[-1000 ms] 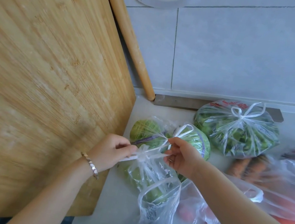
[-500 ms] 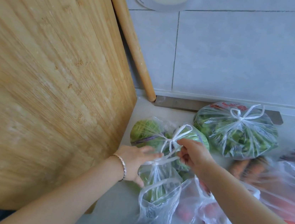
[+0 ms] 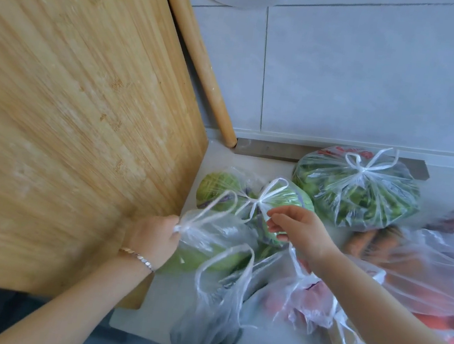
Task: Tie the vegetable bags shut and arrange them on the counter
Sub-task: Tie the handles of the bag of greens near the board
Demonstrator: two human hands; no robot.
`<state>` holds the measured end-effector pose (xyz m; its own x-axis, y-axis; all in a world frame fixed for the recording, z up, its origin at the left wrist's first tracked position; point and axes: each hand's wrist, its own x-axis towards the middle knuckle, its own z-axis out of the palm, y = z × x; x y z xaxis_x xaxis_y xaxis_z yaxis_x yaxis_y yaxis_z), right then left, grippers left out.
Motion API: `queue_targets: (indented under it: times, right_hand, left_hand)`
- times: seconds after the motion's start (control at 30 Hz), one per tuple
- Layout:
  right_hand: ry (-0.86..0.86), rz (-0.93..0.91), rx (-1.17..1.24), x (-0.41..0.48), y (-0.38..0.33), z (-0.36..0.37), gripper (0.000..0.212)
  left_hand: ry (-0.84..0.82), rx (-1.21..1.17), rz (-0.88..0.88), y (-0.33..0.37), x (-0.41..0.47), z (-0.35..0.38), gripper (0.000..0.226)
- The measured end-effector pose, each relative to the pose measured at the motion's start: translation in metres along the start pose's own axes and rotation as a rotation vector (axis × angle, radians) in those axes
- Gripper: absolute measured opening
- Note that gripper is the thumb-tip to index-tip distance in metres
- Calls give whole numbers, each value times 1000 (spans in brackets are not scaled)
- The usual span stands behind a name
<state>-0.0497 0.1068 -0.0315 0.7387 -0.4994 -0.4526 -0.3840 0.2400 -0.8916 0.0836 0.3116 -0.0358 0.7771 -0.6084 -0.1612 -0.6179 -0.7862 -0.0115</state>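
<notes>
On the pale counter (image 3: 252, 163), near the corner by the tiled wall (image 3: 375, 75), several thin plastic bags of vegetables lie crowded together.

Left hand (image 3: 155, 237): fingers curled, pinching the knotted neck of a clear bag (image 3: 211, 241) holding something light green. One loop of its handles stands up above the knot. Bag rests on the counter, just beside the edge of the big wooden cutting board (image 3: 70, 109). Bracelet (image 3: 138, 256) on that wrist.

Right hand (image 3: 299, 229): fingers loosely spread and slightly bent, gripping nothing; it hovers over the tied cabbage bag (image 3: 218, 185), fingertips close to that bag's bow. Cannot tell whether they touch it.

Behind the hands, against the wall: a tied bag of dark greens (image 3: 360, 194), its bow on top, red print on the plastic. It sits just beside the cabbage bag.

Right of the hands: carrots (image 3: 366, 240) under loose plastic, bag mouth untied. Under the right forearm: a bag with pinkish-red contents (image 3: 305, 295), handles loose. Nearest the camera: an open bag (image 3: 218, 299), handles standing up, contents too dim to name.

Rolling pin (image 3: 200, 54) leans against the wall beside the board; a metal strip (image 3: 280, 151) lies along the wall's foot.
</notes>
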Motion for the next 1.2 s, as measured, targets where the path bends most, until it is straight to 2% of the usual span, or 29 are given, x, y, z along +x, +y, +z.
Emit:
queue_targets:
  times: [0.17, 0.23, 0.27, 0.3, 0.37, 0.4, 0.43, 0.47, 0.53, 0.57, 0.6, 0.63, 0.67, 0.73, 0.8, 0.9, 0.97, 1.03, 1.07, 1.1, 1.17, 1.2]
  right_hand:
    - [48, -166, -368, -13, -1, -16, 14]
    - [111, -264, -488, -16, 2, -21, 10]
    - [154, -297, -566, -17, 4, -23, 15]
    - [188, -303, -649, -17, 7, -25, 29]
    - [198, -240, -739, -21, 10, -26, 63]
    - [180, -187, -779, -22, 11, -27, 73]
    - [144, -127, -835, -24, 12, -27, 79]
    - [93, -66, -910, -25, 15, -28, 79]
    - [-8, 23, -1046, -24, 23, -27, 65]
    - [-30, 32, -1080, -22, 26, -26, 53]
    - [-25, 10, -1083, -22, 27, -24, 38]
    - [-4, -23, -1045, -22, 28, -23, 29]
    - [20, -37, -957, -23, 26, -23, 31]
    - [64, -60, -724, -24, 18, -25, 41]
    - [114, -118, -559, -26, 8, -30, 44]
    - [177, -180, -447, -28, -8, -41, 44]
    - [267, -220, -286, -26, -22, -47, 41]
    - [323, -241, -134, -24, -38, -53, 39]
    - [306, -223, -81, -23, -43, -55, 38]
    - [259, -177, -65, -24, -48, -55, 36]
    - [78, -34, -157, -29, -53, -48, 33]
    - [-30, 35, -191, -33, -52, -42, 31]
  left_hand:
    - [-41, -121, -312, -13, -5, 17, 20]
    - [-75, -159, -378, -16, -8, 18, 19]
    - [-77, -160, -371, -13, -9, 13, 17]
    - [-73, -136, -321, -9, -11, 8, 17]
    - [-26, -148, -99, 5, -17, -2, 40]
    - [-27, -256, 55, 14, -20, -9, 52]
    - [-102, -392, 197, 25, -25, -19, 59]
    - [-279, -477, 266, 37, -28, -25, 64]
    - [-609, -427, 283, 54, -31, -26, 66]
    - [-617, -333, 300, 60, -29, -21, 50]
    - [-498, -243, 291, 65, -27, -16, 21]
    - [-340, -181, 259, 65, -25, -12, 8]
    - [-188, -180, 204, 66, -22, -9, 21]
    - [43, -382, 48, 61, -13, -12, 25]
    - [164, -539, -96, 54, -2, -24, 28]
    - [184, -745, -323, 49, 9, -47, 39]
    - [205, -1148, -479, 49, 18, -61, 35]
    - [147, -1507, -575, 53, 20, -72, 23]
    - [126, -1549, -548, 56, 20, -71, 25]
    - [117, -1491, -478, 60, 18, -70, 31]
    - [52, -1385, -328, 69, 10, -62, 35]
    - [-43, -1400, -253, 76, 6, -58, 29]
